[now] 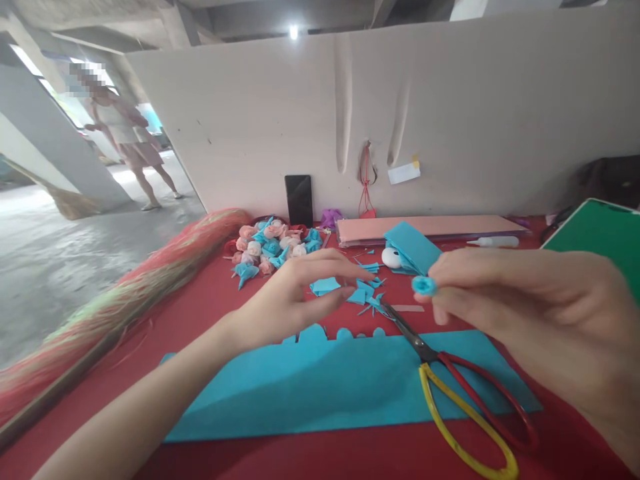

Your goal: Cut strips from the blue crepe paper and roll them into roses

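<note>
My right hand [520, 300] pinches a small rolled blue paper flower [424, 285] between thumb and fingers. To the left, my left hand [310, 287] hovers with fingers apart and holds nothing, near cut blue paper scraps [359, 293]. A long blue paper sheet [310, 393] with rounded cuts along its far edge lies below both hands. Scissors [425, 353] with one yellow and one red handle rest on the sheet's right part, blades toward the scraps. Behind my left hand is a pile of pink, white and blue paper flowers [273, 245].
A black phone [299, 200] leans on the white panel [260, 127]. Folded blue paper [413, 247], pink sheets [430, 229] and a small bottle [495, 241] lie behind. Pink-green fibres [125, 280] line the table's left edge. A person [125, 133] stands at far left.
</note>
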Demonstrator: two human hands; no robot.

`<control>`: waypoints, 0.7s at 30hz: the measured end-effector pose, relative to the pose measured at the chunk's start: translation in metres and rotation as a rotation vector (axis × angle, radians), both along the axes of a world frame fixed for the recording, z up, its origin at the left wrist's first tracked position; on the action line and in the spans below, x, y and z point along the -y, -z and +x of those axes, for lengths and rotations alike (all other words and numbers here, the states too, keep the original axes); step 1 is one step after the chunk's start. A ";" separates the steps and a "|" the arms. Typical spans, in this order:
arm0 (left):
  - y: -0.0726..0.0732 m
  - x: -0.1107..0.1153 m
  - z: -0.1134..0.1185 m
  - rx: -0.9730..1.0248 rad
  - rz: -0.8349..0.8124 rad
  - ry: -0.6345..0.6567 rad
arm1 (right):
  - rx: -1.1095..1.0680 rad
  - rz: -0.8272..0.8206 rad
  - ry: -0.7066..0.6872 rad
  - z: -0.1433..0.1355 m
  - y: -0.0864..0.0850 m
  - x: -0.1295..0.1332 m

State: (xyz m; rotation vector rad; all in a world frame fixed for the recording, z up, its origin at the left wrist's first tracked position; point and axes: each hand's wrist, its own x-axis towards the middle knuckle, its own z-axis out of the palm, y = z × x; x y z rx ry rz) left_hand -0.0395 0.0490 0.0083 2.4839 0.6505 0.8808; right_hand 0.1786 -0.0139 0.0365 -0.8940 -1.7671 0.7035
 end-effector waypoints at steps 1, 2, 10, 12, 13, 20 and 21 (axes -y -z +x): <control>0.004 -0.005 0.000 -0.062 -0.023 -0.008 | 0.093 0.003 0.033 0.004 0.006 -0.004; 0.008 -0.010 0.001 -0.122 -0.035 -0.010 | 0.203 -0.016 0.029 0.008 0.014 -0.009; 0.044 -0.020 0.010 -0.530 -0.018 0.065 | 0.694 -0.364 -0.339 0.030 0.079 -0.023; 0.054 -0.020 0.010 -0.567 -0.003 0.057 | 0.753 -0.400 -0.383 0.033 0.083 -0.020; 0.059 -0.020 0.010 -0.574 0.003 0.043 | 0.775 -0.413 -0.400 0.034 0.083 -0.019; 0.094 -0.012 0.025 -0.542 0.034 -0.061 | 0.811 -0.451 -0.470 0.038 0.081 -0.023; 0.097 -0.011 0.029 -0.536 0.027 -0.071 | 0.811 -0.451 -0.474 0.038 0.081 -0.024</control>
